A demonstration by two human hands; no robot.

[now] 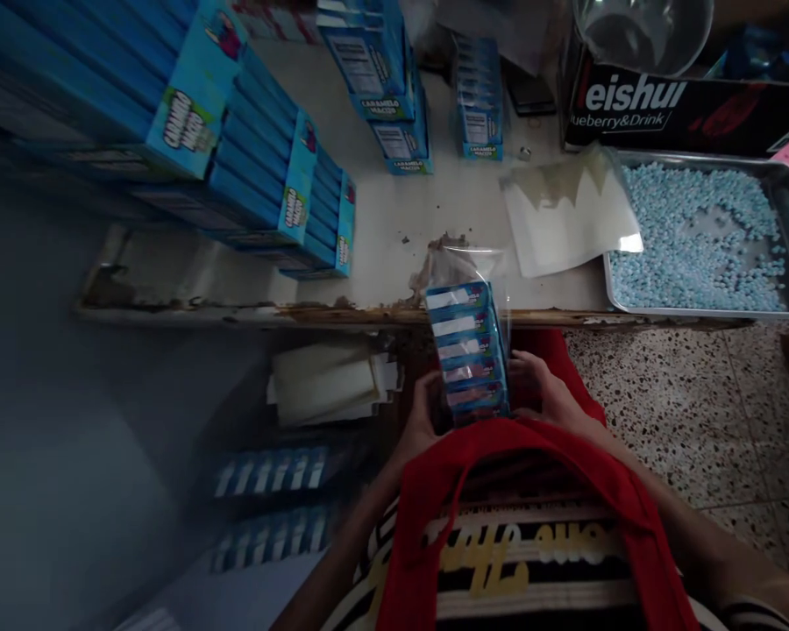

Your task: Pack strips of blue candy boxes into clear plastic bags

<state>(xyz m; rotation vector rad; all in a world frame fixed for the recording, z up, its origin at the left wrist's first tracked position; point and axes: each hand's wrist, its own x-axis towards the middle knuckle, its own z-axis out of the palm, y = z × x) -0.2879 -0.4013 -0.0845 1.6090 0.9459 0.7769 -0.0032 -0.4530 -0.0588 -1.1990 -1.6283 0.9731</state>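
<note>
Bagged blue Caramelo boxes (468, 348) clasped between left hand (423, 415) and right hand (547, 393); left fingertips, bottom edge hidden by box, red apron (419, 517).

A worn white table (382, 250) stands over a speckled tiled floor (671, 394), with bluish shadow (46, 394) at left.

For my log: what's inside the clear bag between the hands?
A row of blue boxes shows through the clear bag; the red apron covers the near end, hiding anything there.
</note>
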